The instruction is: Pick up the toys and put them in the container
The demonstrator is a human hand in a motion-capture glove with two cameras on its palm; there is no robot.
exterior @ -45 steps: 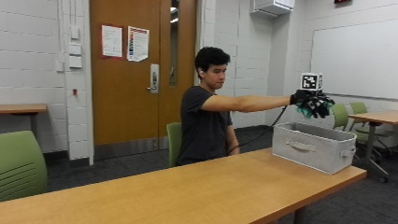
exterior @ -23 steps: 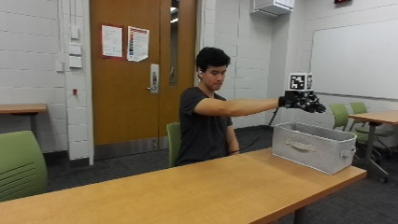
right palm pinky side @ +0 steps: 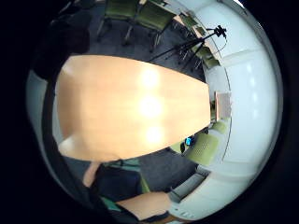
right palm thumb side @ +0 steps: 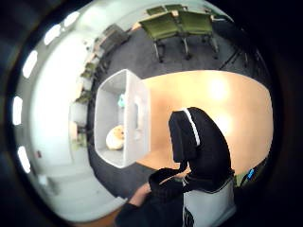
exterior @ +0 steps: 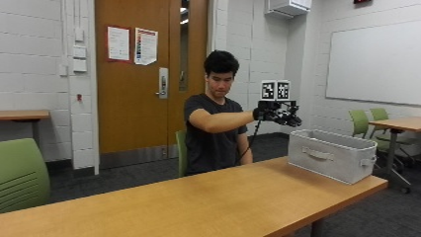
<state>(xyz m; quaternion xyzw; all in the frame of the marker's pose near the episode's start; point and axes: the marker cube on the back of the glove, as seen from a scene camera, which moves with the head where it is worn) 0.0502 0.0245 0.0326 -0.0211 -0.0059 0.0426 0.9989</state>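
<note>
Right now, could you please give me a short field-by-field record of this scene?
surface: long light wooden table
container: grey fabric bin with a side handle, standing at the table's end
contents: one pale round toy and something teal beside it
hand: black-gloved right hand raised in the air beside the bin, holding nothing
toys on table: none visible

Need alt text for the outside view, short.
A seated person holds their gloved right hand raised above the wooden table, beside a grey fabric container standing at the table's end. No toys are visible on the tabletop; a wooden door, a whiteboard and green chairs are behind.
</note>
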